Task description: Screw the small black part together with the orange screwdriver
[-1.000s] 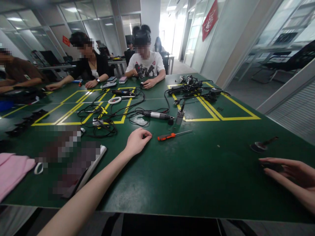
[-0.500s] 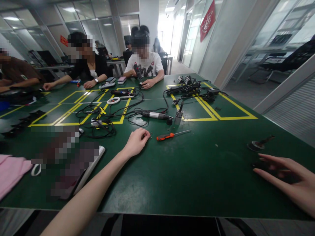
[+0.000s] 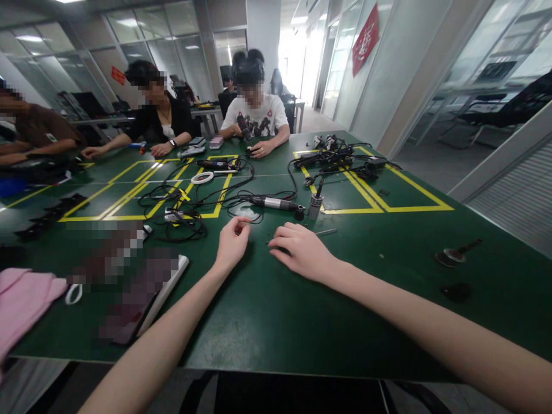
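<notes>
My left hand [image 3: 232, 241] rests near the middle of the green table [image 3: 241, 333], thumb and forefinger curled together; what they hold, if anything, is too small to make out. Close by on its right, my right hand [image 3: 299, 247] reaches in with fingers bent downward, and I cannot make out what is in them. It covers the handle of a screwdriver, leaving only the thin metal shaft [image 3: 326, 232] showing. Behind it lies a silver and black power tool [image 3: 276, 203] with a cable, beside an upright grey metal part [image 3: 315, 206].
At the right lie a round part with a stem [image 3: 451, 257] and a dark piece [image 3: 456, 291]. Tangled cables [image 3: 185, 221] and black adapters [image 3: 336, 158] lie farther back. Phone-like items [image 3: 168, 293] and pink cloth [image 3: 30, 299] are left. Several people sit across the table.
My right hand has moved from the far right to the middle, over the screwdriver's handle. The dark piece lies uncovered where that hand was. My left hand has shifted slightly left.
</notes>
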Demonstrator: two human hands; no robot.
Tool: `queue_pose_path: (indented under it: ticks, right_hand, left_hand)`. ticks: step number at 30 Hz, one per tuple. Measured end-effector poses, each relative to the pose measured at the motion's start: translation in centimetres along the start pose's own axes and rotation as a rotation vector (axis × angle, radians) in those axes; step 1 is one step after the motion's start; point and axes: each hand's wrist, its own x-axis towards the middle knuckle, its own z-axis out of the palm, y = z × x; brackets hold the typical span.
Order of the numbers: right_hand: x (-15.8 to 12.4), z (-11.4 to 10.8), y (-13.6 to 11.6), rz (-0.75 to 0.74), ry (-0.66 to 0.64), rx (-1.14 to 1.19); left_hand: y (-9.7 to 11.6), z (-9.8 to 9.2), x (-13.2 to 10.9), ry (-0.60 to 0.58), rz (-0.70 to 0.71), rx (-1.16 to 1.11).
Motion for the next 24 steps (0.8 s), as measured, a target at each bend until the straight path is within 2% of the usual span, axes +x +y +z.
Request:
queue_pose_path:
  ticks: [3,6,18,24]
  right_hand:
    - [2.8,1.8,0.5,0.024,-0.035,-0.070]
    - [3.1,2.4,1.2,0.054,-0.064,-0.118]
    - [3.5,1.9,0.0,0.084,-0.133,-0.119]
    - [3.8,2.0,-0.2,0.025,-0.239,-0.048]
  left_hand:
    - [-0.1,0.1,-0.1,0.002,-0.007,-0.021]
    - [-0.1,0.3,-0.3,-0.005,0.007,-0.017]
    - [0.1,0.4,-0.4,-0.014,0.013,-0.019]
    - [0.0,0.4,-0.3,-0.002,-0.006,-0.054]
